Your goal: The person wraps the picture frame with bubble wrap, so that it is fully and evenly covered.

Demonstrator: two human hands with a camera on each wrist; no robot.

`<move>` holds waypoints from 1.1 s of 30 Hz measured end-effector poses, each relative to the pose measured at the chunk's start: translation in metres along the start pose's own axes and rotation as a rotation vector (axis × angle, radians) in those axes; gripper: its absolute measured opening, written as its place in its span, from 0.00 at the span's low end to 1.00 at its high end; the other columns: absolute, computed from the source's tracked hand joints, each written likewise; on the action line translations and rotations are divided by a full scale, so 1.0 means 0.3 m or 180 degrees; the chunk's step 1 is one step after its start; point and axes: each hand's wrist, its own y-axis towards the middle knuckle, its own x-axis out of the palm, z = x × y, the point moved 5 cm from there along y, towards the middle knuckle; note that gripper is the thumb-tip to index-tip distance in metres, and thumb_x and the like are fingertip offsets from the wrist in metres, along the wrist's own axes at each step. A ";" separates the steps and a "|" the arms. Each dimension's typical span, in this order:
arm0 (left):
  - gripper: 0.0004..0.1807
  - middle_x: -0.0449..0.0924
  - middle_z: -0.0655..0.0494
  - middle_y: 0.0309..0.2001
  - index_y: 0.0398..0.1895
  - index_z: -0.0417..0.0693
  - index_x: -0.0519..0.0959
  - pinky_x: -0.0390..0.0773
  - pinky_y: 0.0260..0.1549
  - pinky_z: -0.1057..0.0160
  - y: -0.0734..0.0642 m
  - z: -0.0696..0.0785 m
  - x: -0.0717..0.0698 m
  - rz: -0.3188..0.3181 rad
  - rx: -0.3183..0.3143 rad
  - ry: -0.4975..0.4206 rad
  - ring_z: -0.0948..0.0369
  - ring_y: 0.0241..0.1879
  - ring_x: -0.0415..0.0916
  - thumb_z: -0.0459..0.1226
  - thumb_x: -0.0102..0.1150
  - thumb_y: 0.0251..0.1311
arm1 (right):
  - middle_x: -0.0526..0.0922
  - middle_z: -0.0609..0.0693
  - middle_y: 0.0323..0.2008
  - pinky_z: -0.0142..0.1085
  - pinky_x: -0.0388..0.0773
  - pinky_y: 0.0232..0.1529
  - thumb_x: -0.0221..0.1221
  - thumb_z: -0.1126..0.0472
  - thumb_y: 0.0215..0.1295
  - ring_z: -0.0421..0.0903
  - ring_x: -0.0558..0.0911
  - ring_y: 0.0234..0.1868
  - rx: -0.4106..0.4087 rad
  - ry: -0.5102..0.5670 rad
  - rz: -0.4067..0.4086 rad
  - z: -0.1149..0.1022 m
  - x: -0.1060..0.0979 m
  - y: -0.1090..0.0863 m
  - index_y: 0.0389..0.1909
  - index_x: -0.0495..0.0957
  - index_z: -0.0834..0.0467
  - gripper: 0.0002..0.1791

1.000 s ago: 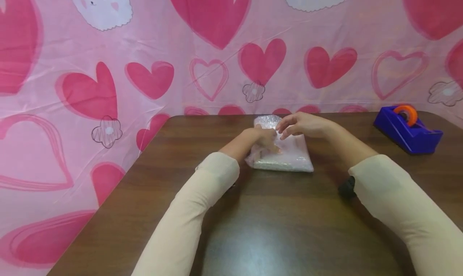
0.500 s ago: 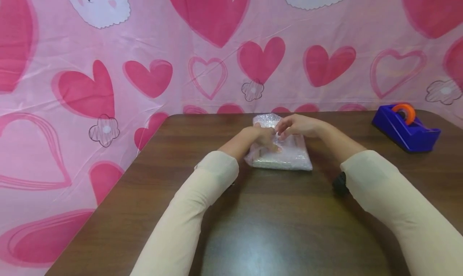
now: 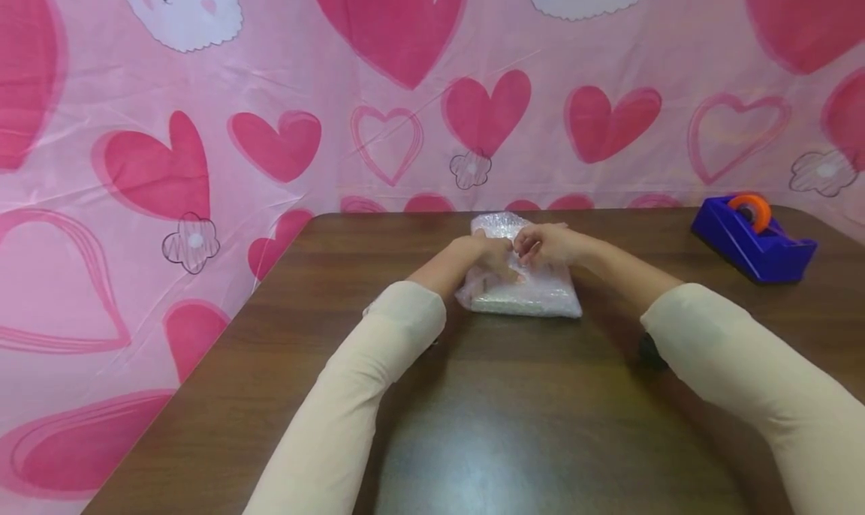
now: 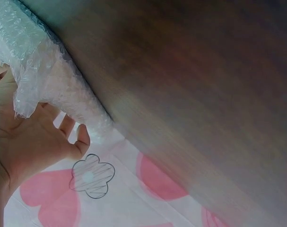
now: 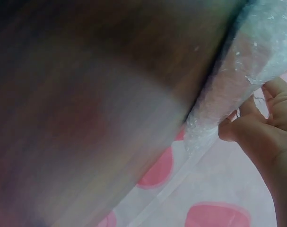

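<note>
A flat, roughly rectangular package in bubble wrap (image 3: pixel 523 299) lies near the far edge of the table. My left hand (image 3: pixel 496 258) rests on its left part, fingers spread; in the left wrist view a loose flap of the bubble wrap (image 4: pixel 27 90) hangs over the palm of that hand (image 4: pixel 30 137). From the right, my right hand (image 3: pixel 550 245) reaches over the top of the package with bent fingers, its fingertips close to the left hand. In the right wrist view, the thumb and fingers of the right hand (image 5: pixel 266 127) are at the wrap's surface; whether they pinch anything is unclear.
A blue tape dispenser (image 3: pixel 753 245) with an orange-cored roll (image 3: pixel 753 213) stands at the back right of the brown wooden table (image 3: pixel 378 425). A pink cloth with hearts (image 3: pixel 399 140) hangs behind the table and along its left side.
My right hand has come slightly lower onto the package, and its fingers have drawn closer together. The left hand and the package stay in place; the view has shifted slightly.
</note>
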 end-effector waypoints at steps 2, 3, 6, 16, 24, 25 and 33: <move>0.43 0.54 0.55 0.72 0.73 0.48 0.53 0.40 0.67 0.43 0.004 0.003 0.004 -0.0009 0.0068 0.0035 0.43 0.71 0.37 0.58 0.54 0.60 | 0.77 0.68 0.43 0.32 0.77 0.34 0.54 0.82 0.50 0.61 0.78 0.45 -0.0021 0.0069 -0.0025 -0.001 0.008 -0.003 0.43 0.70 0.71 0.17; 0.43 0.54 0.55 0.72 0.73 0.48 0.53 0.38 0.67 0.43 0.007 0.005 0.006 -0.0015 0.0114 0.0059 0.45 0.71 0.38 0.58 0.53 0.61 | 0.76 0.70 0.44 0.34 0.77 0.35 0.52 0.83 0.49 0.62 0.78 0.46 -0.0043 0.0114 -0.0046 -0.001 0.012 -0.004 0.44 0.69 0.72 0.18; 0.42 0.54 0.54 0.72 0.73 0.47 0.52 0.31 0.67 0.45 0.014 0.010 0.008 -0.0047 0.0164 0.0121 0.50 0.72 0.41 0.57 0.52 0.62 | 0.74 0.72 0.47 0.41 0.80 0.41 0.51 0.84 0.48 0.67 0.75 0.50 -0.0182 0.0105 -0.0056 -0.006 0.018 -0.005 0.45 0.68 0.72 0.20; 0.48 0.50 0.50 0.73 0.74 0.48 0.48 0.46 0.67 0.46 0.002 0.005 0.001 -0.0057 -0.0146 -0.0072 0.47 0.71 0.38 0.59 0.56 0.58 | 0.68 0.72 0.55 0.58 0.70 0.53 0.58 0.81 0.43 0.71 0.66 0.57 -0.0377 -0.0372 0.0075 -0.026 0.010 -0.019 0.48 0.69 0.68 0.26; 0.54 0.40 0.41 0.73 0.74 0.46 0.41 0.58 0.64 0.47 -0.009 -0.012 0.007 0.0036 -0.0359 -0.0286 0.49 0.71 0.39 0.59 0.59 0.55 | 0.68 0.71 0.58 0.58 0.67 0.56 0.58 0.78 0.45 0.69 0.66 0.59 -0.0265 -0.0609 -0.0084 -0.022 0.009 -0.009 0.55 0.68 0.70 0.30; 0.54 0.39 0.41 0.73 0.74 0.46 0.41 0.59 0.63 0.47 -0.008 -0.013 0.008 0.0045 -0.0361 -0.0301 0.50 0.71 0.40 0.59 0.59 0.55 | 0.68 0.71 0.58 0.58 0.66 0.57 0.58 0.78 0.46 0.68 0.65 0.60 -0.0237 -0.0653 -0.0137 -0.022 0.009 -0.007 0.57 0.68 0.70 0.31; 0.57 0.37 0.41 0.74 0.75 0.47 0.38 0.55 0.65 0.47 -0.009 -0.014 0.004 0.0093 -0.0343 -0.0254 0.50 0.71 0.37 0.60 0.59 0.54 | 0.66 0.73 0.59 0.60 0.62 0.58 0.59 0.68 0.48 0.66 0.66 0.60 -0.0030 -0.1370 -0.0430 -0.037 0.009 0.006 0.62 0.66 0.69 0.35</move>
